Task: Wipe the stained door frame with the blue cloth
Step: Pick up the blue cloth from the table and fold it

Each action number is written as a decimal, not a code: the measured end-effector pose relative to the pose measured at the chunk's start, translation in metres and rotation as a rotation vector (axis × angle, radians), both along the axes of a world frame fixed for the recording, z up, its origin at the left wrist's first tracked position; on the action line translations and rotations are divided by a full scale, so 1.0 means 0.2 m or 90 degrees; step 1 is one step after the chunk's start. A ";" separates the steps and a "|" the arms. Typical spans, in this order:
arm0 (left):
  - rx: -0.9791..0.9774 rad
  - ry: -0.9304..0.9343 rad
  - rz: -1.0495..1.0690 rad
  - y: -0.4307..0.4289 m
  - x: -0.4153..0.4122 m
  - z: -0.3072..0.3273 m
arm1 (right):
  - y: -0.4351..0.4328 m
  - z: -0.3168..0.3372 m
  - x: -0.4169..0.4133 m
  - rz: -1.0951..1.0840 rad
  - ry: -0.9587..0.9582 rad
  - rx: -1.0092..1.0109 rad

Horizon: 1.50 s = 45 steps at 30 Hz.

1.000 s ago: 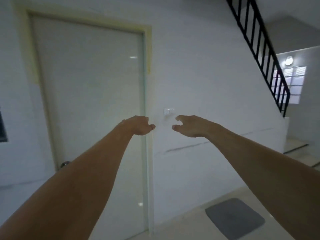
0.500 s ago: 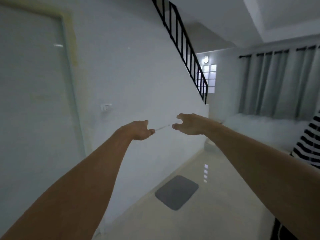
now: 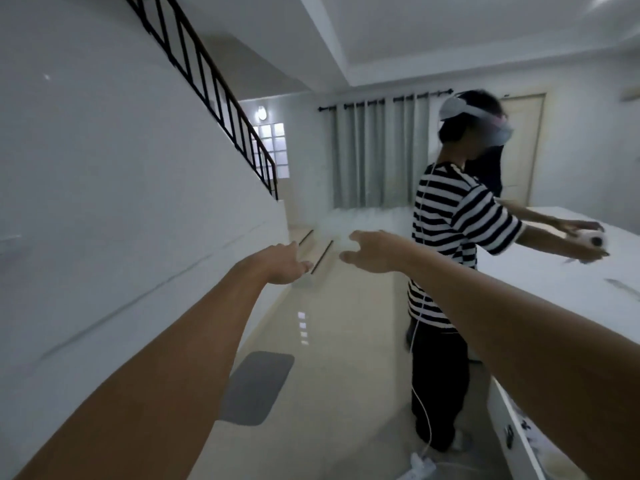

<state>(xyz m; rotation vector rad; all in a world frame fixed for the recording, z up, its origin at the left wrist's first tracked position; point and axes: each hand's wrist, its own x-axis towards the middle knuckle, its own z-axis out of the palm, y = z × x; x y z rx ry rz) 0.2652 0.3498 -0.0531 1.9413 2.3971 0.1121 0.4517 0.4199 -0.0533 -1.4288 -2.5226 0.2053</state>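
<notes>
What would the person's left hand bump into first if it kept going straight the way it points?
Probably nothing close: the left hand is open and empty, pointing down the hallway toward the stair steps. Those look like the first thing, though depth is hard to judge.

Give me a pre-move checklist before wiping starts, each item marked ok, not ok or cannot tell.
1. Blue cloth in hand: not ok; left hand and right hand are both empty, and no cloth is in view.
2. Stained door frame in view: not ok; the camera faces the room.
3. Hands free to grasp: ok; both are open.
4. Path clear: not ok; a person in a striped black-and-white shirt stands close on the right.
5. Cloth's location: cannot tell.
</notes>
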 end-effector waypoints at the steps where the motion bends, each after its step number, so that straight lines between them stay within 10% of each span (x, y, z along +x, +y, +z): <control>1: 0.001 0.001 -0.029 0.03 0.05 -0.01 | 0.01 -0.01 0.05 -0.023 0.002 -0.002; 23: -0.059 -0.006 -0.531 0.11 1.39 -0.31 | -0.80 -0.30 1.33 -0.567 -0.017 -0.051; 45: -0.151 0.116 -0.940 -1.33 2.88 -0.79 | -2.70 -0.78 2.46 -0.974 0.078 -0.160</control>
